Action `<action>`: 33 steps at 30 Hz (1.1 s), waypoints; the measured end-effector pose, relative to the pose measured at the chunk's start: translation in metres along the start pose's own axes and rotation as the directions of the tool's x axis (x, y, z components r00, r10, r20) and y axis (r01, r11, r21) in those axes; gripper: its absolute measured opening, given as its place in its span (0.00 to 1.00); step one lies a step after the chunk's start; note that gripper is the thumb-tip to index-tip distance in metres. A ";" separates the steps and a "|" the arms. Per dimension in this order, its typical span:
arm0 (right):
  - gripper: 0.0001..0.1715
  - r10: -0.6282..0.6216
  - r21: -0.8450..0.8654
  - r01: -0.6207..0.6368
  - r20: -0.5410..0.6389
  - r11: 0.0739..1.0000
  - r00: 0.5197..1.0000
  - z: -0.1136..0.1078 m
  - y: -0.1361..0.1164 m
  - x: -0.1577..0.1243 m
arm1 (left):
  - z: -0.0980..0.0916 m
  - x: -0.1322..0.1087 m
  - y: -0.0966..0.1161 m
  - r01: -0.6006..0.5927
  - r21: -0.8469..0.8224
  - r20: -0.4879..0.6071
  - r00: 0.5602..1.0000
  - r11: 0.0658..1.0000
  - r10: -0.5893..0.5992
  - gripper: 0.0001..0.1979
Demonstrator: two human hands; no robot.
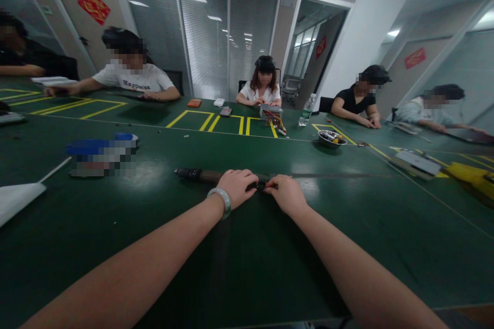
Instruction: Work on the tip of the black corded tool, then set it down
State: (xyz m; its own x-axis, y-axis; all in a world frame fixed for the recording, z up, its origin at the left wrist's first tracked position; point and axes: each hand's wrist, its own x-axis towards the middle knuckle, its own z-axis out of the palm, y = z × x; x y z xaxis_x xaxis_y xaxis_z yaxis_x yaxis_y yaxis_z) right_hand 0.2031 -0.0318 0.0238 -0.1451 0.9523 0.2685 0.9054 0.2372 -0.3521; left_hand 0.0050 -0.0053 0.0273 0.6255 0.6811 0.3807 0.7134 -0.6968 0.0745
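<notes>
A long dark rod-like tool [198, 175] lies flat on the green table [247, 267], its dark handle end pointing left. My left hand [236, 186], with a pale bangle on the wrist, is curled over the rod near its middle. My right hand [286, 193] is closed on the same rod just to the right, fingertips almost meeting the left hand's. A thin dark part of the rod runs on to the right along the table. What lies under my fingers is hidden.
Several people sit round the far side of the table, working with their own hands. A metal bowl [330, 138], a water bottle [307, 110], a grey box with coloured wires [272, 114], a white sheet [19, 198] and yellow objects [473, 175] lie on the table.
</notes>
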 end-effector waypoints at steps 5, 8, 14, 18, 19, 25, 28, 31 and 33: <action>0.06 0.124 0.094 -0.130 0.065 0.987 0.990 0.000 -0.002 0.002 | 0.001 0.002 0.003 -0.030 0.077 0.007 1.000 0.997 0.029 0.06; 0.07 0.153 0.133 -0.161 0.067 0.978 0.986 0.000 -0.003 0.000 | 0.003 0.003 0.005 -0.034 0.116 -0.008 0.999 0.993 0.035 0.05; 0.07 0.157 0.167 -0.166 0.068 0.972 0.985 -0.001 -0.003 -0.001 | 0.004 0.002 0.004 -0.061 0.064 -0.040 0.997 0.996 0.063 0.05; 0.08 0.151 0.169 -0.162 0.074 0.972 0.986 0.000 -0.003 -0.001 | 0.005 0.002 0.002 -0.074 0.006 -0.052 0.996 0.997 0.074 0.04; 0.08 0.150 0.170 -0.161 0.074 0.972 0.986 0.000 -0.002 -0.001 | 0.005 0.002 0.002 -0.069 -0.005 -0.053 0.996 0.998 0.069 0.04; 0.09 0.144 0.230 -0.165 0.103 0.959 0.984 0.005 0.001 0.000 | 0.005 0.003 0.000 -0.056 -0.040 -0.023 0.998 0.998 0.055 0.05; 0.10 0.154 0.246 -0.182 0.128 0.952 0.980 0.006 0.001 0.000 | 0.003 0.004 0.001 -0.052 -0.045 -0.008 0.999 0.998 0.052 0.05; 0.11 0.175 0.240 -0.203 0.133 0.949 0.975 0.005 0.000 0.000 | 0.002 0.004 0.001 -0.053 -0.039 0.003 0.999 0.998 0.053 0.05; 0.11 0.178 0.242 -0.207 0.133 0.948 0.975 0.004 -0.001 0.000 | 0.001 0.004 0.002 -0.054 -0.036 0.003 0.999 0.998 0.054 0.05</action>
State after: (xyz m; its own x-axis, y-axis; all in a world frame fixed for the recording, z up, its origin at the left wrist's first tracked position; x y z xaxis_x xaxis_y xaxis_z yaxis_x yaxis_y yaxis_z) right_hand 0.2004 -0.0309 0.0205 -0.0331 0.9963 0.0793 0.7916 0.0746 -0.6065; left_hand 0.0093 -0.0031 0.0281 0.6636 0.6432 0.3818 0.6670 -0.7399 0.0872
